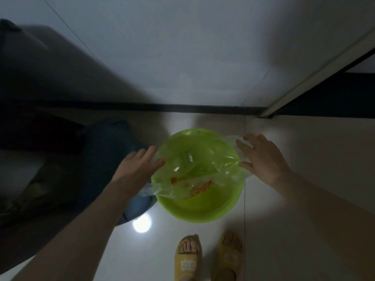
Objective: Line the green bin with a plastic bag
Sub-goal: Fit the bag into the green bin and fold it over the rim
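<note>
A round green bin (203, 211) stands on the pale tiled floor, seen from above. A clear plastic bag (194, 169) with orange print lies across its mouth, covering the far and middle part; the near part of the bin's inside is bare. My left hand (138, 165) rests at the bin's left rim, fingers on the bag's edge. My right hand (261, 157) is at the right rim, fingers spread and pressed on the bag where it spills over the rim.
A white wall rises behind the bin above a dark skirting strip (182, 107). A door frame (316, 76) runs at the right. Dark furniture and a blue cloth (109, 142) sit left of the bin. My feet in yellow slippers (187, 258) stand just near of it.
</note>
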Tool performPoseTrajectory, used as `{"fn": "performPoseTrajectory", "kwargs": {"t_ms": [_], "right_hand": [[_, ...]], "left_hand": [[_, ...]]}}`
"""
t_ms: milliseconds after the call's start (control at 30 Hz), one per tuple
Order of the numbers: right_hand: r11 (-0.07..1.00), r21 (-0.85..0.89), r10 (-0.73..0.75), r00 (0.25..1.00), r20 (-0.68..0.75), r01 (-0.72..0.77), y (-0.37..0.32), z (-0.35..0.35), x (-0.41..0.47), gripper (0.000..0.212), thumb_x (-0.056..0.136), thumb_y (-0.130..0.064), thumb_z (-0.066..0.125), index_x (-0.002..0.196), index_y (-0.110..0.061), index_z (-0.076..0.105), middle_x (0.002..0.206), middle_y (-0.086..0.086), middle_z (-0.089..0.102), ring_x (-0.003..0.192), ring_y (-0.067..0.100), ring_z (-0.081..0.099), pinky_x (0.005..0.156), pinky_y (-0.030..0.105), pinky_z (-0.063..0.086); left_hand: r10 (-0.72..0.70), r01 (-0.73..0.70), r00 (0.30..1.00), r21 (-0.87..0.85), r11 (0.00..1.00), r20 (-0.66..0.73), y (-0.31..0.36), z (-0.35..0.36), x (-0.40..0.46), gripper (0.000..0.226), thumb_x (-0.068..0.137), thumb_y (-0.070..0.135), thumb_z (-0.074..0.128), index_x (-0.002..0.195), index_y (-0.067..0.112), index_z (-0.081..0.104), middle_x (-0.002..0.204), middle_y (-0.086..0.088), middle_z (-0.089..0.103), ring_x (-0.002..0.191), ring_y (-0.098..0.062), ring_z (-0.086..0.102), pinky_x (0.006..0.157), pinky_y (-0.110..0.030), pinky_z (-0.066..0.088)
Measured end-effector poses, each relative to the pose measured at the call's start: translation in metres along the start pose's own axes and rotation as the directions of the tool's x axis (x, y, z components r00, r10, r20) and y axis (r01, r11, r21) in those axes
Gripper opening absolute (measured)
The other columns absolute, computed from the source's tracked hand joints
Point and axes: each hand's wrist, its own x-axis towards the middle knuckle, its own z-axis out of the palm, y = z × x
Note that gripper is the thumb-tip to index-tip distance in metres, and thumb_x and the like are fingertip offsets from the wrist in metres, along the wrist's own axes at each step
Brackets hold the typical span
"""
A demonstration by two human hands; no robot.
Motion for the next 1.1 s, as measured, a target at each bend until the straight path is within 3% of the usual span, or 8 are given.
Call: {"fn": "performPoseTrajectory", "kwargs": {"t_ms": [67, 167, 400, 567, 700, 833, 1000, 1100], "right_hand": [[1.000, -0.029, -0.002, 1.000, 0.006, 0.002, 0.005, -0.003, 0.006, 0.072, 0.085, -0.041, 0.061, 0.144, -0.015, 0.029, 0.146, 0.012, 0.034, 0.124, 0.031, 0.036, 0.095, 0.039, 0.039], [0.998, -0.066, 0.010, 1.000, -0.005, -0.011, 0.012, -0.004, 0.017, 0.081, 0.081, -0.052, 0.060, 0.145, -0.016, 0.025, 0.145, 0.010, 0.033, 0.123, 0.030, 0.034, 0.094, 0.039, 0.037], [0.999, -0.043, 0.032, 0.997, 0.070, -0.029, 0.023, 0.014, 0.041, 0.104, 0.067, -0.065, 0.066, 0.146, -0.019, 0.017, 0.148, 0.008, 0.023, 0.124, 0.030, 0.030, 0.096, 0.040, 0.035], [0.993, 0.115, 0.007, 0.977, 0.215, -0.033, 0.036, 0.044, 0.039, 0.112, 0.062, -0.063, 0.072, 0.147, -0.028, 0.009, 0.151, 0.004, 0.015, 0.127, 0.028, 0.023, 0.103, 0.042, 0.031], [0.957, 0.280, -0.007, 0.956, 0.293, -0.079, 0.035, 0.065, 0.030, 0.112, 0.054, -0.064, 0.076, 0.145, -0.032, 0.018, 0.135, 0.001, 0.030, 0.115, 0.021, 0.030, 0.096, 0.038, 0.038], [0.823, 0.548, -0.072, 0.930, 0.360, -0.148, 0.027, 0.085, 0.025, 0.068, 0.055, -0.051, 0.083, 0.112, -0.038, 0.048, 0.106, -0.009, 0.061, 0.102, 0.016, 0.059, 0.082, 0.026, 0.048], [0.470, 0.802, -0.084, 0.886, 0.456, -0.368, 0.025, 0.082, 0.009, 0.078, 0.065, -0.032, 0.082, 0.131, -0.032, 0.040, 0.113, -0.019, 0.061, 0.105, 0.001, 0.059, 0.076, 0.011, 0.048], [0.298, 0.857, 0.093, 0.906, 0.413, -0.421, 0.026, 0.068, 0.000, 0.084, 0.066, -0.017, 0.083, 0.137, -0.026, 0.039, 0.128, -0.010, 0.051, 0.112, 0.007, 0.053, 0.074, 0.008, 0.047]], "left_hand": [[-0.059, 0.056, 0.996, 0.051, 0.997, 0.074, -0.008, -0.002, 0.012, 0.059, 0.050, 0.010, 0.081, 0.106, 0.022, 0.066, 0.111, -0.016, 0.065, 0.079, -0.031, 0.064, 0.062, -0.033, 0.051], [-0.228, 0.229, 0.968, 0.008, 0.973, 0.107, -0.019, 0.006, 0.028, 0.064, 0.081, 0.012, 0.056, 0.140, 0.023, 0.033, 0.135, -0.010, 0.043, 0.106, -0.030, 0.050, 0.084, -0.038, 0.043], [-0.204, 0.179, 0.970, 0.180, 0.967, 0.131, -0.030, 0.028, 0.065, 0.074, 0.084, 0.020, 0.055, 0.142, 0.040, 0.013, 0.140, -0.009, 0.028, 0.112, -0.026, 0.042, 0.090, -0.033, 0.037], [-0.258, 0.240, 0.956, 0.134, 0.961, 0.139, -0.029, 0.055, 0.062, 0.062, 0.089, 0.031, 0.047, 0.142, 0.042, 0.017, 0.140, -0.010, 0.030, 0.111, -0.029, 0.041, 0.090, -0.035, 0.036], [-0.306, 0.299, 0.940, 0.065, 0.952, 0.152, -0.030, 0.078, 0.048, 0.062, 0.087, 0.038, 0.049, 0.142, 0.042, 0.021, 0.135, -0.013, 0.035, 0.107, -0.032, 0.043, 0.087, -0.038, 0.037], [-0.362, 0.370, 0.908, -0.001, 0.929, 0.209, -0.017, 0.102, 0.035, 0.065, 0.084, 0.050, 0.048, 0.143, 0.040, 0.022, 0.126, -0.012, 0.041, 0.103, -0.032, 0.045, 0.085, -0.040, 0.037], [-0.464, 0.505, 0.861, -0.246, 0.827, 0.210, -0.010, 0.098, 0.020, 0.059, 0.089, 0.047, 0.045, 0.144, 0.035, 0.025, 0.128, -0.011, 0.047, 0.108, -0.035, 0.049, 0.091, -0.044, 0.039], [-0.451, 0.447, 0.887, -0.437, 0.780, 0.102, -0.008, 0.075, 0.008, 0.061, 0.085, 0.048, 0.051, 0.141, 0.029, 0.036, 0.141, -0.017, 0.041, 0.119, -0.040, 0.047, 0.099, -0.050, 0.036]]}}
